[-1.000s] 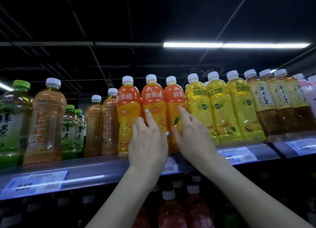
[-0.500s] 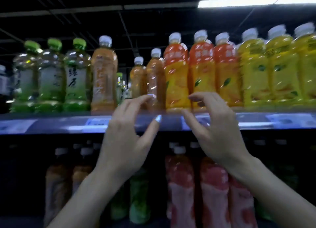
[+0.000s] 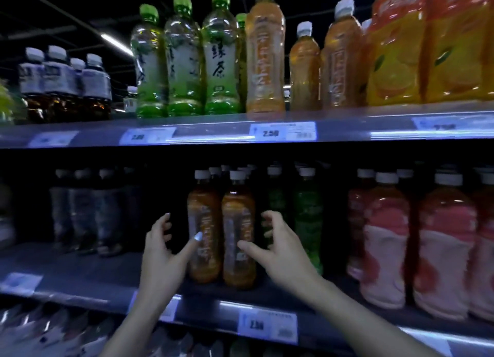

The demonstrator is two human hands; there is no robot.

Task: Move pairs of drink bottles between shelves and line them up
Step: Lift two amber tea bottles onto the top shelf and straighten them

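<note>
Two amber tea bottles with white caps stand side by side at the front of the middle shelf: the left tea bottle and the right tea bottle. My left hand is open just left of the pair, its thumb in front of the left bottle. My right hand is open just right of the pair, thumb in front of the right bottle, fingers curled beside it. Neither hand grips a bottle. On the top shelf stand green tea bottles, amber tea bottles and orange juice bottles.
Dark green bottles stand right of the pair, then pink drink bottles. Dark bottles stand far left on the middle shelf, with a bare stretch of shelf between them and my left hand. Price tags line the shelf edges.
Both hands left the orange juice bottles on the top shelf and dropped to the middle shelf, now flanking two amber tea bottles. The view has tilted down and shifted left.
</note>
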